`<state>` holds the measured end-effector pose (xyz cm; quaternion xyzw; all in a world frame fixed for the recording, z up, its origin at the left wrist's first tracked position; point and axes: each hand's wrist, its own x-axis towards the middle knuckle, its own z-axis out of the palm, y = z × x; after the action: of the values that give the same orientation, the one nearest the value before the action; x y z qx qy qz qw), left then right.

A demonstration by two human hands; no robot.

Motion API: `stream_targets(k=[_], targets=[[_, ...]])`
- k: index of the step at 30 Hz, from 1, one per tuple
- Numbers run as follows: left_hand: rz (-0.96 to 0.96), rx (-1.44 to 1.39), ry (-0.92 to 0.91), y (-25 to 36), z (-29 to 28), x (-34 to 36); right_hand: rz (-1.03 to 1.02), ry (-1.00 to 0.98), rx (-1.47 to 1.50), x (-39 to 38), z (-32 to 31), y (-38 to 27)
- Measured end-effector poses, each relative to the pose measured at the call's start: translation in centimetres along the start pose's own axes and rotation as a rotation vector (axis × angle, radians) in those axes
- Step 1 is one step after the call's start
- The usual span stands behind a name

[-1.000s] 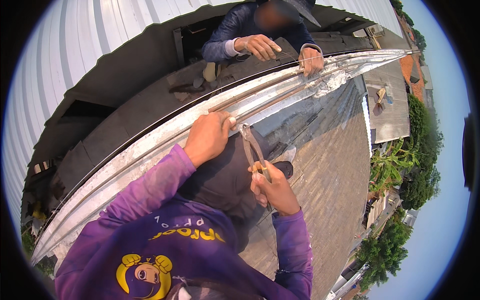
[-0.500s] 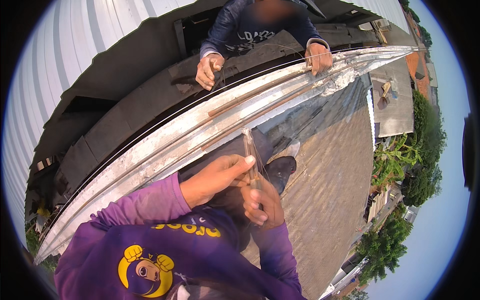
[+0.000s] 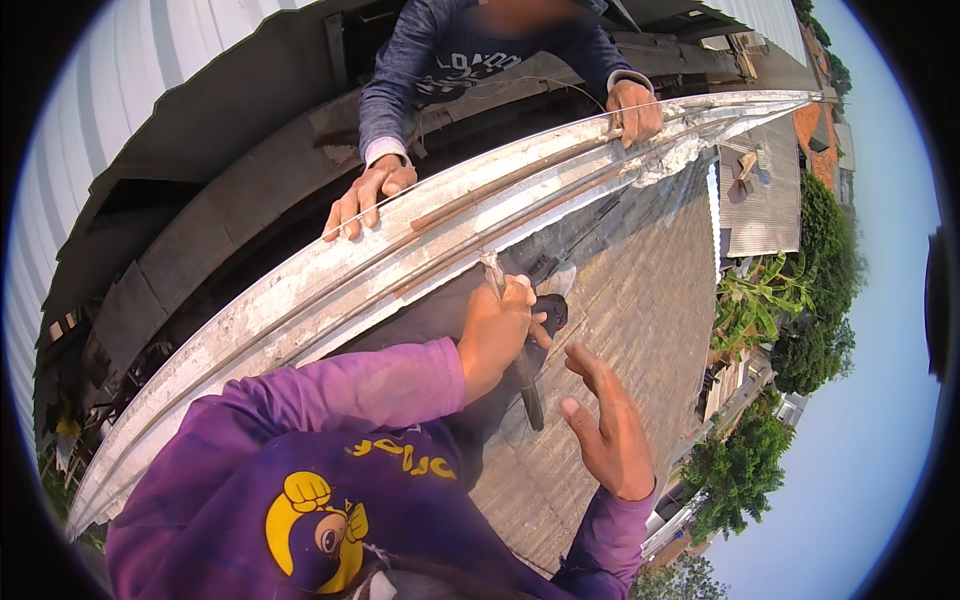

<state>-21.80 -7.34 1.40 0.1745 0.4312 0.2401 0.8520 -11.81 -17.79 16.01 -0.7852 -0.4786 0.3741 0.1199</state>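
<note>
My left hand [image 3: 495, 325] is closed around a dark metal tool [image 3: 528, 395], apparently the pliers, whose head rests at the lower edge of the whitish grooved beam [image 3: 275, 315]. My right hand [image 3: 610, 430] is off the tool, just to its right, fingers apart and bent, holding nothing. Rusty rods [image 3: 450, 208] lie along the beam, and a thin wire runs along its far side. Across the beam, a co-worker's left-side hand in view [image 3: 365, 195] lies on the edge, and the other [image 3: 635, 112] grips it farther right.
A corrugated white roof [image 3: 90, 120] spans the upper left over dark boards and gaps. A weathered grey sloping roof [image 3: 640, 340] lies at my right, with a dark shoe [image 3: 553, 313] near it. Beyond its edge are lower roofs [image 3: 760, 200], trees [image 3: 740, 470] and sky.
My left hand has moved onto the pliers and upward. My right hand has let go and moved right. The co-worker's left-side hand has come down onto the beam.
</note>
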Motion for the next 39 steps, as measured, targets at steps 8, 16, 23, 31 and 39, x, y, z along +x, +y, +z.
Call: stream_targets(k=[8, 16, 23, 31, 39], targets=[[-0.168, -0.043, -0.008, 1.0, 0.4, -0.3, 0.101, 0.221, -0.127, 2.2, 9.0, -0.1], [-0.369, -0.447, -0.330, 3.8, -2.3, 0.5, 0.585, -0.406, 1.153, 3.1, 5.5, 0.4], [-0.192, -0.345, 0.104, 1.4, 0.9, 0.6, -0.069, 0.284, -0.448, 2.6, 8.1, -2.4], [-0.053, 0.027, -0.100, 2.6, -2.3, -0.9, 0.370, -0.115, 0.408, 2.8, 7.4, 0.7], [-0.239, -0.147, -0.223, 2.3, -3.0, 0.5, 0.458, -0.167, 0.638, 3.4, 6.6, 0.1]])
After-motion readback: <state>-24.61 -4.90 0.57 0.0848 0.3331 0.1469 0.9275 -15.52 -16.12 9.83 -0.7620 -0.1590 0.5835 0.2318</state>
